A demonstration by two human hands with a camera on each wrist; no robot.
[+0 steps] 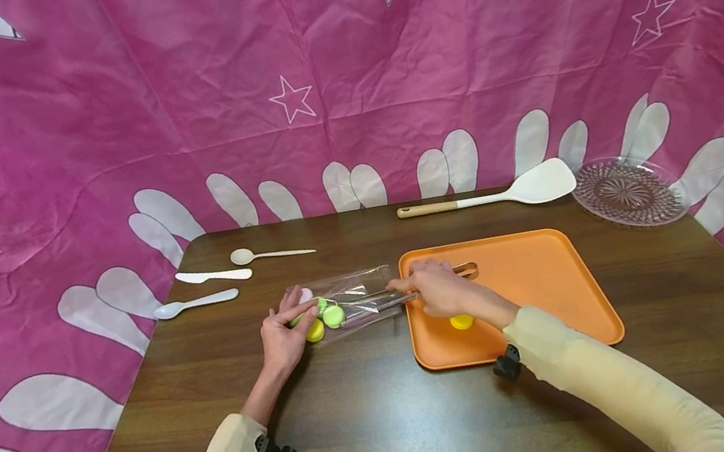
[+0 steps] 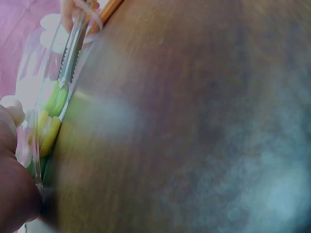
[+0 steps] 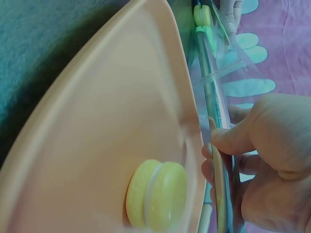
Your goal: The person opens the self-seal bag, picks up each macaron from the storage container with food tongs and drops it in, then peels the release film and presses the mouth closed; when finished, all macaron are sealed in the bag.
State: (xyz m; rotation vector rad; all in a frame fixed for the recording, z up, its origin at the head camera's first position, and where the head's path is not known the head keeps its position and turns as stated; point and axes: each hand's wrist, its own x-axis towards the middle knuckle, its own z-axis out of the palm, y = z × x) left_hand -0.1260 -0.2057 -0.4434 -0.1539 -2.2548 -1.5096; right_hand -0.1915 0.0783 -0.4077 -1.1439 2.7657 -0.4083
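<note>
A clear plastic bag [image 1: 362,280] lies on the table with several macarons inside. My left hand [image 1: 283,340] holds its closed end, around the sweets. In my right hand [image 1: 441,288] I grip metal tongs [image 3: 219,182], which run over the tray's left edge into the bag's mouth. Their toothed tips reach a green macaron [image 1: 334,316]; the left wrist view shows the tips [image 2: 67,73] against it. Beside it in the bag are a yellow macaron [image 1: 315,331] and a pale one [image 1: 305,295]. Another yellow macaron [image 3: 158,194] sits on the orange tray [image 1: 542,288], below my right forearm.
A white spatula [image 1: 543,183] with a wooden handle lies along the back edge. A clear patterned plate [image 1: 627,192] stands at the back right. To the left lie a wooden spoon [image 1: 242,257], a white knife [image 1: 214,276] and a white spoon [image 1: 197,303].
</note>
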